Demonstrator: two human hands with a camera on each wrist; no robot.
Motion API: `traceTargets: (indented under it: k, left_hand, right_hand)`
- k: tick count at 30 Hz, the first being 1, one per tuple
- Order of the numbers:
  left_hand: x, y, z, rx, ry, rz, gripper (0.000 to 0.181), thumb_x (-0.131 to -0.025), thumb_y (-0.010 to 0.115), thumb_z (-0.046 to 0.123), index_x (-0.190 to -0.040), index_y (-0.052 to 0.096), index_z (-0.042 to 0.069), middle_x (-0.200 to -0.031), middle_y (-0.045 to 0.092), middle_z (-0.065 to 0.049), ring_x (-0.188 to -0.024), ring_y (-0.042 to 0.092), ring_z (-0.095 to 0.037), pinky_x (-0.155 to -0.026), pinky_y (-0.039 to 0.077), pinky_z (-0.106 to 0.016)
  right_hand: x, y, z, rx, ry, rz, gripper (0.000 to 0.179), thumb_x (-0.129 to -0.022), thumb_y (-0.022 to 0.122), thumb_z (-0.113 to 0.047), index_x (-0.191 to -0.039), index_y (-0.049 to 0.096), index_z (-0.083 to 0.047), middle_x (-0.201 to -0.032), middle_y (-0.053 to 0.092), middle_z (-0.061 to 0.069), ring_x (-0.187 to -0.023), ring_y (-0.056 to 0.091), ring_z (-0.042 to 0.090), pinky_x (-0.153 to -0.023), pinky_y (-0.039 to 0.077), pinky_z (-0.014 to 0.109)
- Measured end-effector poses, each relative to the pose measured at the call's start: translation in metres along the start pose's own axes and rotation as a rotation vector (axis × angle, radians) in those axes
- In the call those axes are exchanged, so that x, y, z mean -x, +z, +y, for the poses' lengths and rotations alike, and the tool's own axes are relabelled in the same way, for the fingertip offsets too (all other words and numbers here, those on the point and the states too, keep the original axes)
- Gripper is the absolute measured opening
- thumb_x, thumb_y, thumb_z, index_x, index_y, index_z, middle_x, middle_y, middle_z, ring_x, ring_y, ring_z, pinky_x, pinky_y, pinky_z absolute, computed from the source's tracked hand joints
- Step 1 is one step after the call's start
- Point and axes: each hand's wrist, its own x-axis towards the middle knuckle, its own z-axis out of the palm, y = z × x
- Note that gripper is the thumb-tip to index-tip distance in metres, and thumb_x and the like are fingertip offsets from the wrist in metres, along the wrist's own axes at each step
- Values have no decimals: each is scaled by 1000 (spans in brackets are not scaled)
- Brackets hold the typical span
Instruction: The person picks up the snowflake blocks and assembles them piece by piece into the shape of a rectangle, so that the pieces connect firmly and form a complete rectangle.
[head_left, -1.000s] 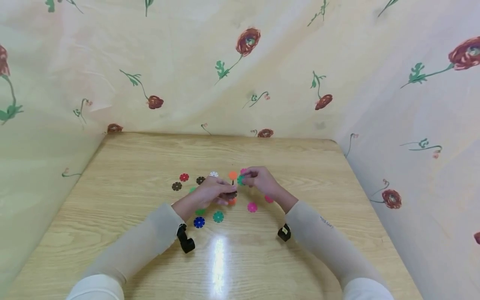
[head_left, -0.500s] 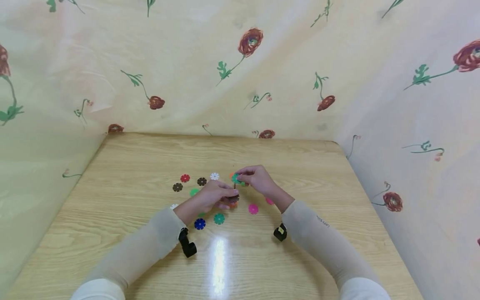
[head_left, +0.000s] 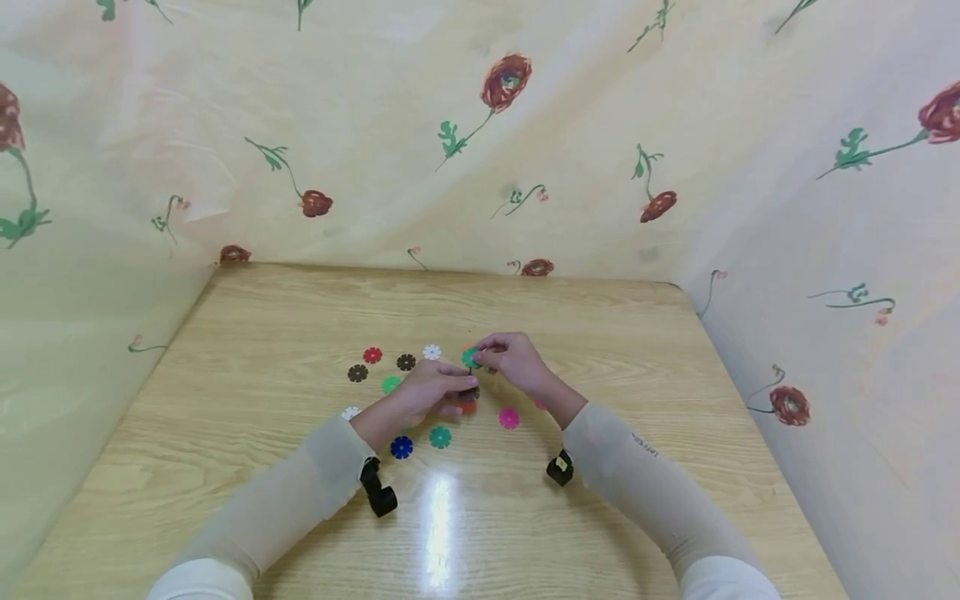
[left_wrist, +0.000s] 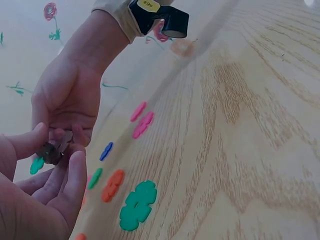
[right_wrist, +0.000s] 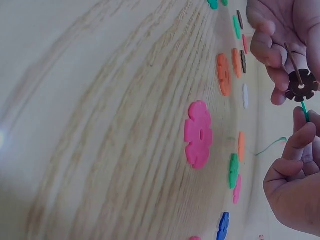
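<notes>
In the head view my left hand (head_left: 429,392) grips dark brown slotted discs over the middle of the table. One brown disc (right_wrist: 302,87) faces the right wrist camera, and a second brown piece (right_wrist: 292,60) stands edge-on through it. My right hand (head_left: 519,360) pinches a teal-green slotted disc (head_left: 470,357) just beyond the left hand. From the right wrist, this green disc appears as a thin edge meeting the brown disc's rim; whether it sits in a slot I cannot tell. Fingers cover part of the held pieces in the left wrist view.
Several loose slotted discs lie around the hands, among them a red disc (head_left: 372,356), a blue disc (head_left: 402,447), a teal disc (head_left: 440,437) and a pink disc (head_left: 509,418). Flower-printed cloth (head_left: 375,167) surrounds the wooden table (head_left: 600,317) at the back and sides.
My right hand has brought the green disc left, over to the brown pieces in the left hand. During the last half second both hands have barely moved.
</notes>
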Motion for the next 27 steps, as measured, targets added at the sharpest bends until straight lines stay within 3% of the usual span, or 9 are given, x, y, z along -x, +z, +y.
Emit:
traceTargets:
  k: [14, 27]
  left_hand:
    - [-3, -5, -1, -6, 35, 16, 37, -94, 72, 9, -123, 64, -11, -92, 75, -12, -80, 73, -17, -76, 60, -31]
    - [-5, -3, -1, 7, 58, 49, 35, -94, 72, 9, -120, 65, -13, -96, 75, -14, -85, 74, -22, -78, 60, -31]
  right_hand:
    - [-1, 1, 0, -8, 12, -10, 17, -96, 69, -13, -107, 73, -2, -94, 74, 7, -87, 61, 37, -79, 52, 50]
    - [0, 3, -1, -8, 14, -16, 15, -95, 70, -10, -106, 73, -1, -93, 74, 7, -80, 59, 30, -76, 53, 44]
